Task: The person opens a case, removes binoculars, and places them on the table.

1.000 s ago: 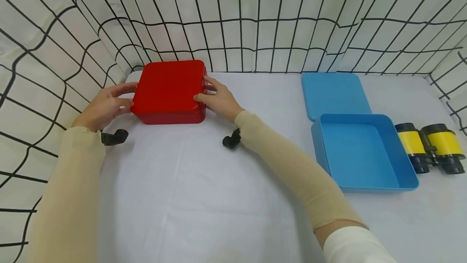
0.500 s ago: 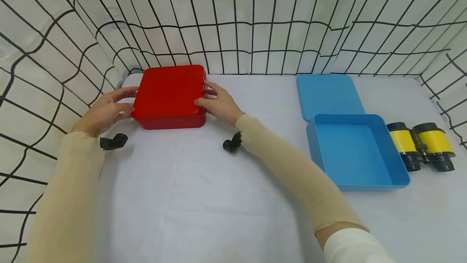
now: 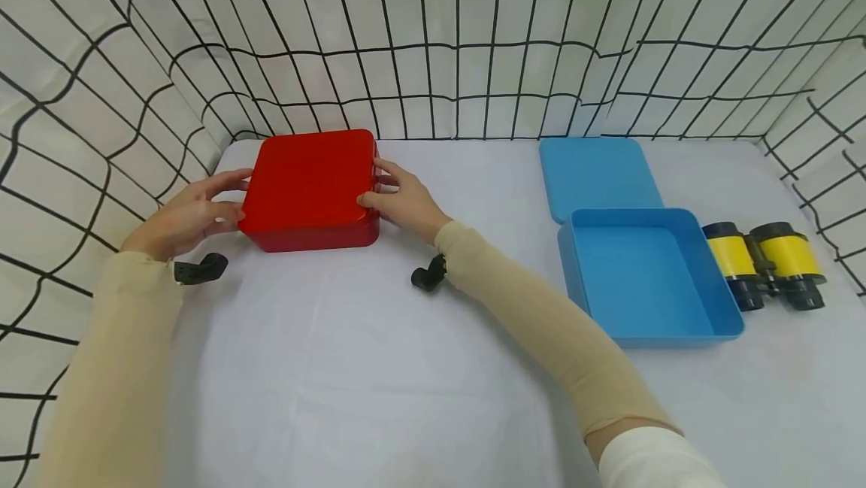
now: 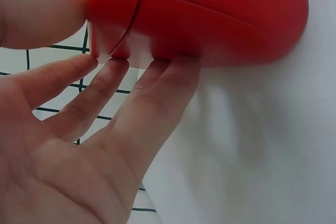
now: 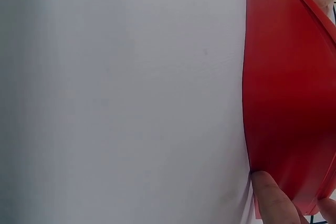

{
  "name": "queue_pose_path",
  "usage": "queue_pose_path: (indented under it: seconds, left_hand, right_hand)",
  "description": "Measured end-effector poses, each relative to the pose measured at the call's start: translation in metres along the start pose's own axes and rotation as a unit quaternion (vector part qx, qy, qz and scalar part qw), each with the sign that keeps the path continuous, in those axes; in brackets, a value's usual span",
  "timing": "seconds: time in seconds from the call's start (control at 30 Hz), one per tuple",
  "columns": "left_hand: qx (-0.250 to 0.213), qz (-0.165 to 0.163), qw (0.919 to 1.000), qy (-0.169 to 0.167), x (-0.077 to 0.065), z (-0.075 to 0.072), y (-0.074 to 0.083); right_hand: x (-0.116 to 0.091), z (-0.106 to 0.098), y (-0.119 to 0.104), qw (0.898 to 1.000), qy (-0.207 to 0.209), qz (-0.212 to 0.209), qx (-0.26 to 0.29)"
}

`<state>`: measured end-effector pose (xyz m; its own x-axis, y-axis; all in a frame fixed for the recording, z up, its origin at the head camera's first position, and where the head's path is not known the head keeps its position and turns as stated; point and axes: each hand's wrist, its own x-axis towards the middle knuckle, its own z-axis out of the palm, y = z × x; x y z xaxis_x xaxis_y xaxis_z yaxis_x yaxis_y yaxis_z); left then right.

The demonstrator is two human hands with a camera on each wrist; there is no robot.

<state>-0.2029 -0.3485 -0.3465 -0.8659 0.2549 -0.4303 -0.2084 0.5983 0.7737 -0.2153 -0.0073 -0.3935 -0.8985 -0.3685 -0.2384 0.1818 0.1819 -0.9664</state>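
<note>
A red lidded box sits at the back left, between my two hands. My left hand holds its left end, with the thumb at the near corner. In the left wrist view the fingertips of that hand touch the box's side near the seam under the lid. At the opposite end, my right hand grips the box, thumb at the lid's near right corner and fingers along the side. The right wrist view shows a fingertip low on the red wall, close to the cloth.
To the right stands an open blue box, its blue lid lying behind it. Yellow and black binoculars lie beside that box. Black wire mesh rises at the back and both sides of the white cloth.
The red box has come slightly nearer the front, with both hands staying on its ends. The head view has shifted, so the blue box and binoculars appear farther left.
</note>
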Motion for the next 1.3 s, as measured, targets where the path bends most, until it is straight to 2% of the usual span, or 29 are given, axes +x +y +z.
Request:
queue_pose_path:
  seconds: [0.27,0.4,0.63,0.77,1.13,1.3]
  left_hand:
    - [0.008,0.024,0.9997,0.006,-0.006,0.005,-0.003]
    - [0.029,0.029,0.9991,0.009,-0.009,0.009,-0.004]
    - [0.006,0.054,0.9984,0.015,-0.017,0.014,-0.011]
    - [-0.007,0.081,0.9966,0.012,-0.022,0.018,-0.015]
    - [0.015,0.121,0.9924,0.022,-0.027,0.032,-0.019]
    - [0.025,0.113,0.9929,0.028,-0.031,0.038,-0.021]
  right_hand:
    - [-0.009,0.000,0.002,1.000,-0.001,-0.004,-0.005]
    - [-0.013,0.000,0.003,1.000,0.000,-0.005,-0.001]
    - [-0.021,0.002,0.007,1.000,0.003,-0.007,0.001]
    - [-0.027,0.002,0.007,1.000,0.005,-0.006,-0.003]
    - [-0.043,-0.002,0.012,1.000,0.016,0.001,-0.004]
    - [-0.051,-0.003,0.016,1.000,0.016,-0.003,0.000]
